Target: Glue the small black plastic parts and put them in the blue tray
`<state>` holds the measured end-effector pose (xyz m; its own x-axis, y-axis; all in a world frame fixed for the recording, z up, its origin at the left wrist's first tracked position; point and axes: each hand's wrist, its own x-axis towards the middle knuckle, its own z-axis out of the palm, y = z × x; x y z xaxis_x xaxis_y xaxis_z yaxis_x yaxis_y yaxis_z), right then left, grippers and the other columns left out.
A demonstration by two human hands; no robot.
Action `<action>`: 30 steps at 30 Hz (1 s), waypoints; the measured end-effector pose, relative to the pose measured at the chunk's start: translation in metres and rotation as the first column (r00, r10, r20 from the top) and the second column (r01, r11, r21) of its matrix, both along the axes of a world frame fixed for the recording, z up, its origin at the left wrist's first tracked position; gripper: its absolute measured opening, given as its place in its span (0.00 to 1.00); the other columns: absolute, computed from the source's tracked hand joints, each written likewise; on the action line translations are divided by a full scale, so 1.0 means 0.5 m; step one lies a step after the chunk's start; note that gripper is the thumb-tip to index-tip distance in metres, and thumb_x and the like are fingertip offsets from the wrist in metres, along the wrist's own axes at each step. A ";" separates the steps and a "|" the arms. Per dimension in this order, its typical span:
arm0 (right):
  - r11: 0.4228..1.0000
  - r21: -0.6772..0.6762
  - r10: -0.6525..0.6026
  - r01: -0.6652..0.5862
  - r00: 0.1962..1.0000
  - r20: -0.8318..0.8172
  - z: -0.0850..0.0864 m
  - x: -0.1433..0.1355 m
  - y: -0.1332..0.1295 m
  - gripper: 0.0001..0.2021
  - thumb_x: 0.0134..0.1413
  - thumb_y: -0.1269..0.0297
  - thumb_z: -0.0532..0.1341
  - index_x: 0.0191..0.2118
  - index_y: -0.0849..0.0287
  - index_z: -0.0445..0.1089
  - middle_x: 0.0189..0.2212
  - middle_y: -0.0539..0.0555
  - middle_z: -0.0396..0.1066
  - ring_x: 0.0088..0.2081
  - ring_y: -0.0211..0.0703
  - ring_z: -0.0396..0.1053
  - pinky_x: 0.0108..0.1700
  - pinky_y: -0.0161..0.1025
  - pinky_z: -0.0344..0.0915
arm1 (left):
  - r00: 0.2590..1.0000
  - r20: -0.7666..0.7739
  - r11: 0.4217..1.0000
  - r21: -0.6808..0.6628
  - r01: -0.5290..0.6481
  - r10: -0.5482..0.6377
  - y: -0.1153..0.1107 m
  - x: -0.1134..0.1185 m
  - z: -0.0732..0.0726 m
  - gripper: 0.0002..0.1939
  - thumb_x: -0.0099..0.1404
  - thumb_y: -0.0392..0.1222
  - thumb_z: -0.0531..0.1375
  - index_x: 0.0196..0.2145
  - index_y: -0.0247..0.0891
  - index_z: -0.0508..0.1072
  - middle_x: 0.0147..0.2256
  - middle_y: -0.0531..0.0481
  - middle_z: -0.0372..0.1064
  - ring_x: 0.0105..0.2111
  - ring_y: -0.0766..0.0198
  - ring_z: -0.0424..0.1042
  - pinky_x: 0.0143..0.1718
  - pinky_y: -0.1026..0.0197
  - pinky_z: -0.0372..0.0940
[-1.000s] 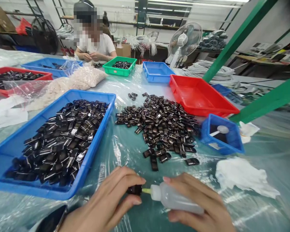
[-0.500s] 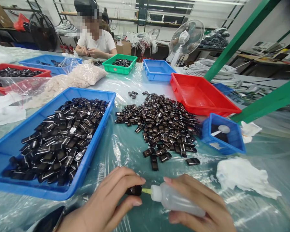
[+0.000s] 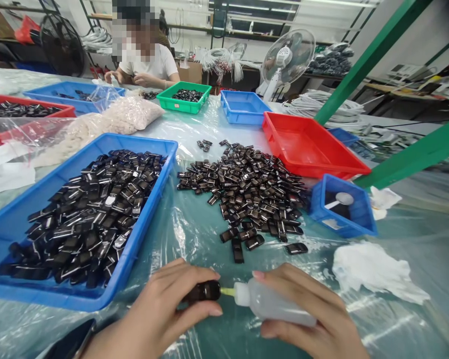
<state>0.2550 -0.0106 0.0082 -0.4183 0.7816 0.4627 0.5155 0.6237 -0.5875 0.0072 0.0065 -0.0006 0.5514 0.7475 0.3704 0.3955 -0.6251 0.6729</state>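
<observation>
Between the thumb and fingers of my left hand (image 3: 164,304) is a small glossy black plastic piece (image 3: 205,290), held just above the table. My right hand (image 3: 310,309) grips a translucent squeeze bottle (image 3: 271,304) lying on its side in the air. Its yellowish nozzle tip (image 3: 227,291) points left and meets the end of the black piece, or comes very near it; I cannot tell which. Just beyond my hands lies a heap of similar black pieces (image 3: 250,189). To the left, a large blue tray (image 3: 134,249) holds many more of them.
A small blue bin (image 3: 340,227) with a white scoop (image 3: 340,200) stands right of the heap, near a crumpled white cloth (image 3: 377,271). Behind are a red tray (image 3: 310,144) and a green tray (image 3: 183,105). A green post (image 3: 374,60) slants at right. A co-worker (image 3: 149,65) sits opposite.
The black piece in my left hand has turned slightly and shows more of its length. Both hands stay close together at nearly the same place. The co-worker's hands have moved apart.
</observation>
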 end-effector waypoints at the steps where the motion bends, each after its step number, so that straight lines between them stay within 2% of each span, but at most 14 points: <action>1: 1.000 0.003 0.002 -0.002 1.000 0.003 -0.002 -0.001 0.000 0.19 0.55 0.57 0.64 0.52 0.52 0.68 0.30 0.49 0.73 0.29 0.38 0.71 0.31 0.33 0.70 | 1.000 0.006 1.000 -0.010 -0.001 0.001 0.002 0.002 -0.001 0.12 0.71 0.49 0.53 0.42 0.39 0.67 0.29 0.52 0.73 0.25 0.64 0.71 0.26 0.64 0.64; 5: 1.000 0.006 -0.002 0.002 1.000 0.001 -0.004 -0.004 -0.003 0.19 0.55 0.55 0.63 0.52 0.51 0.69 0.30 0.49 0.73 0.28 0.38 0.71 0.30 0.34 0.70 | 1.000 -0.018 0.998 -0.069 0.006 -0.007 0.002 0.004 0.000 0.11 0.74 0.45 0.50 0.37 0.39 0.68 0.28 0.52 0.69 0.26 0.63 0.69 0.27 0.63 0.63; 9: 0.998 -0.032 -0.059 0.059 0.998 -0.008 0.001 -0.003 -0.004 0.17 0.55 0.56 0.64 0.51 0.49 0.70 0.30 0.49 0.73 0.28 0.39 0.71 0.28 0.33 0.71 | 0.994 -0.103 0.988 -0.154 0.017 -0.034 -0.007 -0.004 0.005 0.10 0.74 0.41 0.47 0.48 0.40 0.64 0.38 0.48 0.66 0.36 0.59 0.70 0.36 0.60 0.66; 11: 0.997 -0.046 -0.057 0.056 0.998 -0.013 0.002 0.000 -0.004 0.18 0.54 0.58 0.65 0.51 0.49 0.70 0.30 0.49 0.73 0.29 0.39 0.71 0.28 0.33 0.71 | 0.990 -0.132 0.985 -0.171 0.023 -0.046 -0.010 -0.008 0.006 0.12 0.74 0.40 0.47 0.54 0.40 0.60 0.40 0.47 0.64 0.39 0.59 0.69 0.39 0.60 0.66; 18: 0.999 -0.047 0.014 -0.016 0.999 -0.040 -0.014 0.013 -0.007 0.22 0.54 0.58 0.65 0.55 0.50 0.67 0.34 0.52 0.74 0.31 0.41 0.72 0.33 0.37 0.72 | 0.986 -0.143 0.989 -0.131 0.067 -0.085 -0.010 -0.011 0.000 0.14 0.75 0.41 0.46 0.56 0.41 0.58 0.42 0.47 0.62 0.40 0.60 0.67 0.41 0.61 0.65; 25: 1.000 -0.023 -0.011 0.010 0.999 -0.038 -0.001 0.003 -0.008 0.22 0.54 0.57 0.65 0.55 0.48 0.67 0.33 0.50 0.75 0.30 0.40 0.72 0.32 0.36 0.72 | 0.992 -0.123 0.996 -0.087 0.028 -0.039 -0.019 -0.009 -0.005 0.14 0.75 0.44 0.44 0.55 0.41 0.59 0.41 0.48 0.62 0.38 0.61 0.66 0.40 0.61 0.64; 30: 0.999 -0.025 -0.046 0.044 0.997 -0.055 0.004 -0.004 -0.012 0.20 0.56 0.56 0.64 0.55 0.47 0.68 0.32 0.51 0.75 0.29 0.41 0.72 0.30 0.37 0.73 | 0.989 -0.128 0.997 -0.049 0.066 -0.072 -0.019 -0.015 -0.003 0.16 0.75 0.40 0.47 0.58 0.39 0.57 0.40 0.47 0.62 0.38 0.61 0.66 0.39 0.62 0.64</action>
<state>0.2530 -0.0165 0.0101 -0.3568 0.8099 0.4656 0.5089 0.5865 -0.6302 -0.0003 -0.0030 -0.0019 0.6431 0.7202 0.2602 0.4380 -0.6247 0.6465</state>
